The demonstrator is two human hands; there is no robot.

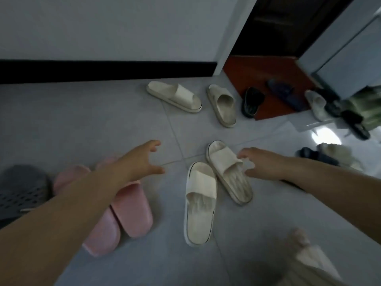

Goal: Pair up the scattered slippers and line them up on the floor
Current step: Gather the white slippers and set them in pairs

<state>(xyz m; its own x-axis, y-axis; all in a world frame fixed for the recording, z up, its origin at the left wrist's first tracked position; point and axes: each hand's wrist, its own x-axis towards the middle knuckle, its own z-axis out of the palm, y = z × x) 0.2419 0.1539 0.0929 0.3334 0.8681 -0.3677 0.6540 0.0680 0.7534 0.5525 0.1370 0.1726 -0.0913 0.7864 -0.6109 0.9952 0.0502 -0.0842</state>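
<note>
Looking down through the head camera, the view takes in a grey tiled floor (123, 124) with slippers spread across it. The left hand (142, 159) hangs over bare tile in the near middle, fingers and thumb spread apart, holding nothing; its forearm crosses above the pink pair (132, 209), two slippers lying side by side and touching at near left. The right hand (261, 164) is at the near cream pair. Its fingers curl over the strap of the right-hand cream slipper (228, 172) and the thumb sits under the strap's edge, so the hand pinches that strap. This slipper rests on the floor, toe angled to the far left, just beside the left-hand cream slipper (201, 203); whether the two touch cannot be told. The left-hand cream slipper lies flat, toe far, with no hand on it. A second cream pair lies farther off near the black skirting (103, 71): the crosswise cream slipper (175, 96) lies with its toe to the right, and the far-right cream slipper (222, 105) lies apart from it, at a different angle. A grey perforated slipper (22, 190) sits at the near left edge. At far right, a black slipper (252, 102) overlaps a red mat (268, 79), which also carries a navy slipper (285, 93). Further footwear at the right edge is too blurred to sort.
</note>
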